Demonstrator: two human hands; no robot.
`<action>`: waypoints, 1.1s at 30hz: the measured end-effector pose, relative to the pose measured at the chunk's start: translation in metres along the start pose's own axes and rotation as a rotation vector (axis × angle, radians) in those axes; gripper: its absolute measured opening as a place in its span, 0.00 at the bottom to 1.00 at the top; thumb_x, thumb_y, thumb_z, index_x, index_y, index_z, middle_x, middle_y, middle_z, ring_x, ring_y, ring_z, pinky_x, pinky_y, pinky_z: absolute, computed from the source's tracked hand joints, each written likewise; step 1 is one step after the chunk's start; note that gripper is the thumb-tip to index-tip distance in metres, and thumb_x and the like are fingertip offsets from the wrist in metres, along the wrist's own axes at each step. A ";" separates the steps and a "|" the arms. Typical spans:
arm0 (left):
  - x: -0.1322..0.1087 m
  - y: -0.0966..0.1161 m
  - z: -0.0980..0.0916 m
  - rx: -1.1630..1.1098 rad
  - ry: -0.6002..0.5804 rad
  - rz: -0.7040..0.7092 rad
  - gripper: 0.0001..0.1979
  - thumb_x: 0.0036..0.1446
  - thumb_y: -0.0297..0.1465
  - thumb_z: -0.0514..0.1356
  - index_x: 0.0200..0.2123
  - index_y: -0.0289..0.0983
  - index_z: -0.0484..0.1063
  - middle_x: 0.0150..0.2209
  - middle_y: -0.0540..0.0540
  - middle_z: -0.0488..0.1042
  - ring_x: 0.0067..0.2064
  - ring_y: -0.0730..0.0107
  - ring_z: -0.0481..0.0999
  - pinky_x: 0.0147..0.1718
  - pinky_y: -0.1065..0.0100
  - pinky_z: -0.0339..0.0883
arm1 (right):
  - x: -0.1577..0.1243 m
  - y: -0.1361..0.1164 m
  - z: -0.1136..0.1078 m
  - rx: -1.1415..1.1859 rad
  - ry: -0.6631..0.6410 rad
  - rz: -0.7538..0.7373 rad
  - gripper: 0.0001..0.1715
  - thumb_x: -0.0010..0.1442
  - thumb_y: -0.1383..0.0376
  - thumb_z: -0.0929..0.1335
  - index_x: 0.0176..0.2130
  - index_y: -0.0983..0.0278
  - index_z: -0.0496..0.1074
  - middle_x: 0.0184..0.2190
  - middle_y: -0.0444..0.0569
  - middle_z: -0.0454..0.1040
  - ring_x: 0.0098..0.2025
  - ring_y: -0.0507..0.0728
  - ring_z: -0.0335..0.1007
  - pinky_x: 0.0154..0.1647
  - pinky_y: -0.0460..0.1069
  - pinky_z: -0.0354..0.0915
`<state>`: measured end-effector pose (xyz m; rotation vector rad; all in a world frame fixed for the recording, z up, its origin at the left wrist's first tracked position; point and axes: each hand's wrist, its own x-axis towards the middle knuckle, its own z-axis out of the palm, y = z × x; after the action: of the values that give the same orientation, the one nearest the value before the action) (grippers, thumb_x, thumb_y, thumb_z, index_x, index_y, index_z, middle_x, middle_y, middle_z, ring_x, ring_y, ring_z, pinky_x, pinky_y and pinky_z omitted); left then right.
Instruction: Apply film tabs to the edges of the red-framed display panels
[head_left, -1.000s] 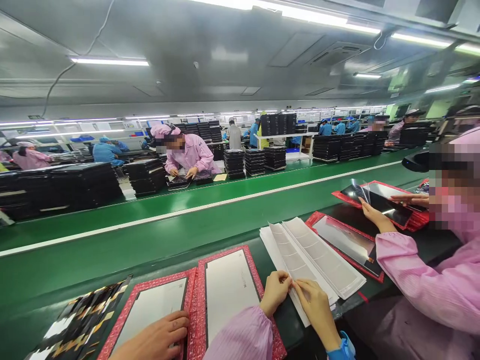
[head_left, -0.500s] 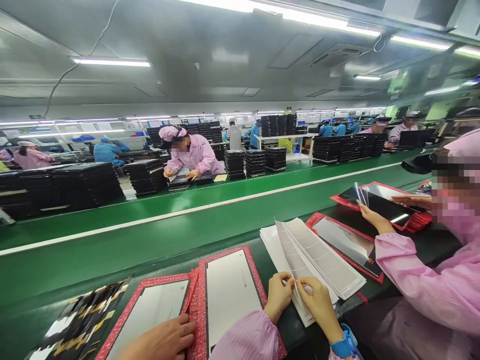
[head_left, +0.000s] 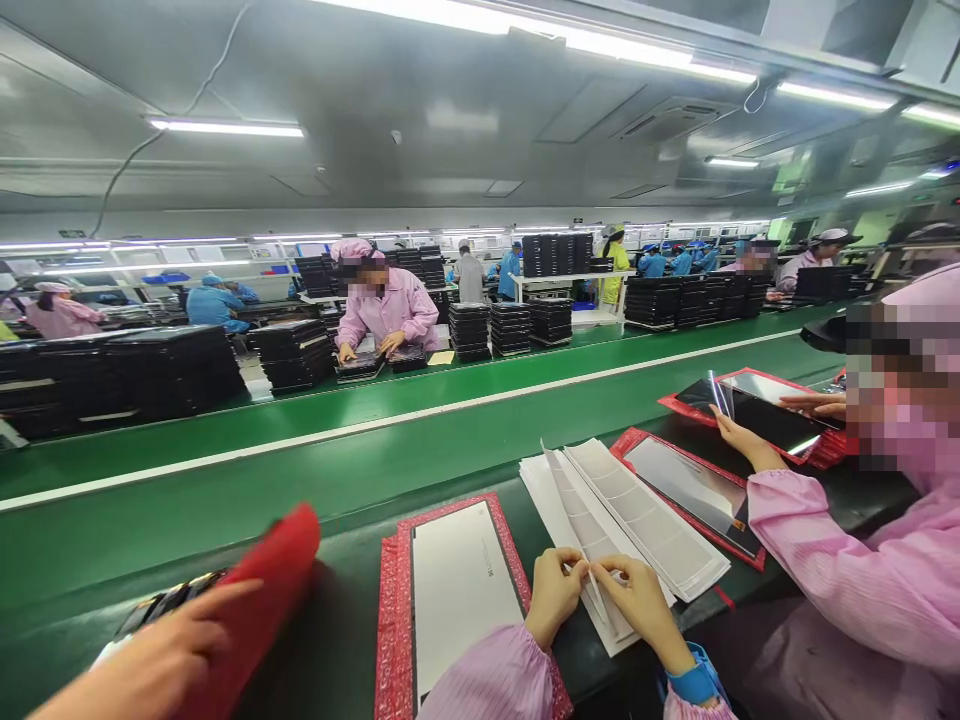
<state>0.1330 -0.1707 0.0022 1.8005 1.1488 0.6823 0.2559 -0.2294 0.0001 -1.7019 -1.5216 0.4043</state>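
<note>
My left hand (head_left: 553, 595) and my right hand (head_left: 634, 602) meet over a pile of sticker sheets (head_left: 645, 520) on the dark green bench. Fingertips of both hands pinch the near end of the top sticker sheet (head_left: 577, 505), whose far end is bent up off the pile. It is marked off in grey sections. Whether a single sticker is between my fingers is too small to tell. Beside my left hand lies a white-backed display panel (head_left: 457, 580) on red bubble wrap (head_left: 396, 620). A blue band is around my right wrist.
A co-worker's hand (head_left: 165, 650) at lower left holds a blurred red bubble-wrap piece (head_left: 270, 580). On the right, a person in pink (head_left: 817, 530) handles a dark panel (head_left: 772, 415). Another panel (head_left: 690, 480) lies between us. The green conveyor (head_left: 420, 440) runs behind the bench.
The co-worker's hand at left has lifted the leftmost red wrap off the bench and swung it left. My hands keep their pinch, and the bent sheet has shifted slightly left.
</note>
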 end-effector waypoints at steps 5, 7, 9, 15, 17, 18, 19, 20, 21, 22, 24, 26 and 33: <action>-0.003 -0.006 -0.003 0.003 0.039 -0.049 0.11 0.49 0.28 0.53 0.22 0.33 0.74 0.21 0.47 0.73 0.24 0.70 0.70 0.23 0.72 0.58 | 0.017 0.017 -0.017 -0.078 0.018 0.023 0.19 0.53 0.54 0.62 0.25 0.63 0.75 0.25 0.47 0.75 0.30 0.56 0.71 0.30 0.47 0.63; -0.003 -0.006 -0.004 0.019 0.057 -0.078 0.12 0.48 0.27 0.52 0.19 0.33 0.73 0.18 0.47 0.72 0.23 0.70 0.69 0.22 0.72 0.56 | 0.028 0.028 -0.038 -0.132 0.077 0.056 0.19 0.51 0.54 0.62 0.25 0.64 0.75 0.25 0.48 0.75 0.30 0.57 0.70 0.32 0.49 0.63; -0.001 -0.005 -0.004 0.035 0.067 -0.099 0.12 0.46 0.27 0.53 0.18 0.33 0.73 0.17 0.47 0.71 0.22 0.70 0.69 0.20 0.72 0.55 | 0.038 0.039 -0.065 -0.195 0.160 0.100 0.19 0.50 0.54 0.63 0.24 0.65 0.74 0.26 0.50 0.75 0.30 0.59 0.69 0.32 0.51 0.62; -0.001 -0.001 -0.011 0.062 0.086 -0.117 0.11 0.44 0.29 0.57 0.13 0.34 0.71 0.14 0.46 0.69 0.21 0.67 0.69 0.22 0.71 0.57 | 0.047 0.036 -0.112 -0.305 0.399 0.095 0.19 0.51 0.54 0.62 0.25 0.65 0.72 0.31 0.52 0.73 0.33 0.60 0.68 0.34 0.52 0.60; -0.006 0.005 -0.018 0.054 0.127 -0.079 0.13 0.45 0.34 0.58 0.14 0.34 0.71 0.16 0.45 0.71 0.23 0.67 0.70 0.24 0.70 0.58 | 0.038 0.018 -0.100 -0.314 0.451 0.013 0.18 0.52 0.53 0.62 0.26 0.64 0.72 0.33 0.52 0.72 0.36 0.59 0.67 0.38 0.52 0.60; -0.011 0.010 -0.022 0.047 0.154 -0.053 0.15 0.47 0.37 0.58 0.16 0.34 0.72 0.18 0.45 0.71 0.24 0.67 0.70 0.25 0.70 0.59 | 0.032 0.007 -0.089 -0.318 0.459 -0.045 0.18 0.53 0.54 0.62 0.27 0.63 0.72 0.33 0.51 0.72 0.37 0.58 0.66 0.40 0.51 0.60; -0.017 0.015 -0.028 0.039 0.180 -0.026 0.17 0.49 0.40 0.56 0.19 0.34 0.72 0.20 0.46 0.72 0.25 0.68 0.69 0.26 0.70 0.59 | 0.024 -0.005 -0.076 -0.322 0.480 -0.138 0.16 0.53 0.55 0.63 0.27 0.63 0.72 0.32 0.51 0.71 0.37 0.58 0.65 0.41 0.52 0.59; -0.024 0.021 -0.033 0.022 0.199 0.000 0.18 0.51 0.43 0.55 0.21 0.34 0.72 0.21 0.47 0.72 0.25 0.69 0.69 0.25 0.71 0.58 | 0.015 -0.017 -0.062 -0.327 0.482 -0.226 0.15 0.54 0.56 0.63 0.27 0.63 0.72 0.32 0.51 0.71 0.37 0.57 0.65 0.42 0.52 0.59; -0.032 0.026 -0.039 -0.009 0.211 0.023 0.20 0.52 0.44 0.53 0.23 0.35 0.72 0.22 0.48 0.72 0.25 0.71 0.69 0.25 0.72 0.58 | 0.005 -0.030 -0.047 -0.343 0.453 -0.282 0.12 0.55 0.59 0.64 0.29 0.63 0.72 0.32 0.50 0.70 0.37 0.57 0.64 0.42 0.52 0.59; -0.040 0.030 -0.044 -0.050 0.217 0.040 0.20 0.53 0.45 0.53 0.24 0.35 0.72 0.22 0.48 0.72 0.25 0.71 0.68 0.24 0.73 0.58 | -0.005 -0.041 -0.032 -0.352 0.424 -0.332 0.09 0.55 0.61 0.64 0.30 0.62 0.71 0.32 0.49 0.70 0.36 0.56 0.64 0.41 0.53 0.58; -0.055 0.034 -0.055 -0.142 0.220 0.049 0.19 0.51 0.46 0.56 0.24 0.35 0.73 0.22 0.48 0.73 0.24 0.72 0.68 0.23 0.74 0.58 | -0.023 -0.060 -0.006 -0.356 0.386 -0.423 0.05 0.54 0.64 0.66 0.33 0.61 0.71 0.33 0.49 0.71 0.37 0.57 0.64 0.40 0.53 0.58; -0.068 0.029 -0.063 -0.202 0.227 0.025 0.17 0.49 0.44 0.59 0.23 0.34 0.74 0.22 0.48 0.73 0.24 0.72 0.68 0.23 0.73 0.58 | -0.037 -0.073 0.014 -0.343 0.369 -0.504 0.06 0.53 0.67 0.66 0.35 0.61 0.71 0.34 0.49 0.71 0.37 0.57 0.64 0.39 0.53 0.57; -0.101 -0.012 -0.093 -0.179 0.333 -0.051 0.15 0.51 0.41 0.57 0.22 0.35 0.71 0.22 0.48 0.72 0.26 0.69 0.69 0.27 0.72 0.59 | -0.048 -0.082 0.041 -0.260 0.140 -0.614 0.19 0.52 0.61 0.68 0.45 0.59 0.67 0.40 0.50 0.69 0.41 0.59 0.63 0.40 0.54 0.59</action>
<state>0.0113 -0.2252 0.0361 1.5389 1.2996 1.0485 0.1607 -0.2636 0.0221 -1.3145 -1.9457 -0.2367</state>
